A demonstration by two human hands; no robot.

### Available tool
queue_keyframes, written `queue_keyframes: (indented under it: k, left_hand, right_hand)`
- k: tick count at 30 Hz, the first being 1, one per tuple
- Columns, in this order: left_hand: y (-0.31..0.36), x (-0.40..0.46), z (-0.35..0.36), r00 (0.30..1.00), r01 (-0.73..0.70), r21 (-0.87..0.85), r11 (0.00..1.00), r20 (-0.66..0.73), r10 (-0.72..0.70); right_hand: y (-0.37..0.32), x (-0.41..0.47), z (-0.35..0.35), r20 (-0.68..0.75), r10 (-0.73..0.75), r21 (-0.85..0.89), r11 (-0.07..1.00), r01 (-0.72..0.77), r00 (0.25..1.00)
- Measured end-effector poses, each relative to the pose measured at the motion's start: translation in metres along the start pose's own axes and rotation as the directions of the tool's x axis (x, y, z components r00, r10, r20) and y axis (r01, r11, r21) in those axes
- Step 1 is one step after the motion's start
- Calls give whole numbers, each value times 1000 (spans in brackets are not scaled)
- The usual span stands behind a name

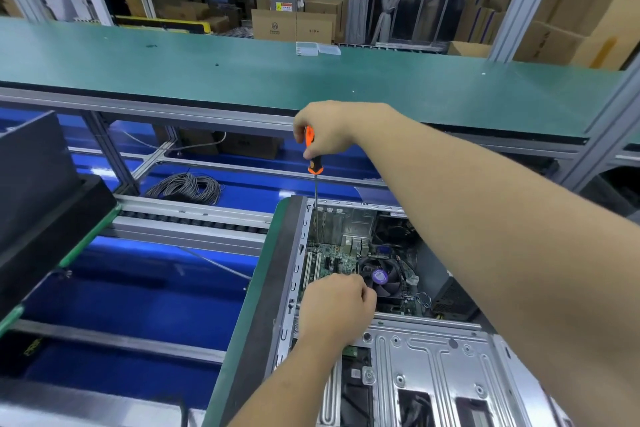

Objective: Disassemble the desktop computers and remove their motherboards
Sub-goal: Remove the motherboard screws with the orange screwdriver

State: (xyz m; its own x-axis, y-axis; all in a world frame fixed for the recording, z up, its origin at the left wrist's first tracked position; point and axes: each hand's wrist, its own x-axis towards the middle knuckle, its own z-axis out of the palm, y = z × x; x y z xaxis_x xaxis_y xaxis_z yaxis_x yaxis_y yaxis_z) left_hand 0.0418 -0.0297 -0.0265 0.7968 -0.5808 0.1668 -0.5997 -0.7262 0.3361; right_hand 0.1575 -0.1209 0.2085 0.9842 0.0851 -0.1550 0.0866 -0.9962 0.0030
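Note:
An open desktop computer case lies on its side at the lower right. Inside it sits the green motherboard with a round CPU fan. My right hand grips the top of an orange-and-black screwdriver, held upright. Its long shaft reaches down to the motherboard's far left corner. My left hand is over the board's near left part, fingers curled. What lies under those fingers is hidden.
A black computer case stands at the left on a green-edged pallet. A coil of grey cable lies on the blue floor behind the roller rails. A long green bench with clear plastic boxes runs across the back.

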Motion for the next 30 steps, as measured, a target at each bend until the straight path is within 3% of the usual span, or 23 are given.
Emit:
queue_keyframes:
  k: [3,7,11,15,19,23,28,30]
  left_hand:
    - [0,0,1,1000,-2,0,1000,-1,2]
    - [0,0,1,1000,-3,0,1000,0,3]
    - [0,0,0,1000,-8,0,1000,-1,8]
    - [-1,-1,0,1000,-16,-1,1000,-11,16]
    - [0,0,0,1000,-23,-1,1000,-9,23]
    - [0,-1,0,1000,-16,7,1000,-7,16]
    - [0,-1,-1,1000,-18,3,1000,-3,18]
    - [0,-1,-1,1000,-24,6,1000,-8,24]
  right_hand:
    - [-2,-2,1,-50,109,-45,993,-112,993]
    - [-6,-2,-1,10,38,-23,999,-37,999]
    - [-7,-1,-4,0,148,-117,982,-147,989]
    - [-4,-3,-7,41,84,-22,996,-83,996]
    - [-4,-7,-8,-7,147,-122,982,-146,989]
    - [-2,-2,-8,25,122,-63,991,-120,992]
    - [-1,-3,-4,-6,155,-133,979,-154,988]
    - [2,1,-3,25,105,-43,994,-104,994]
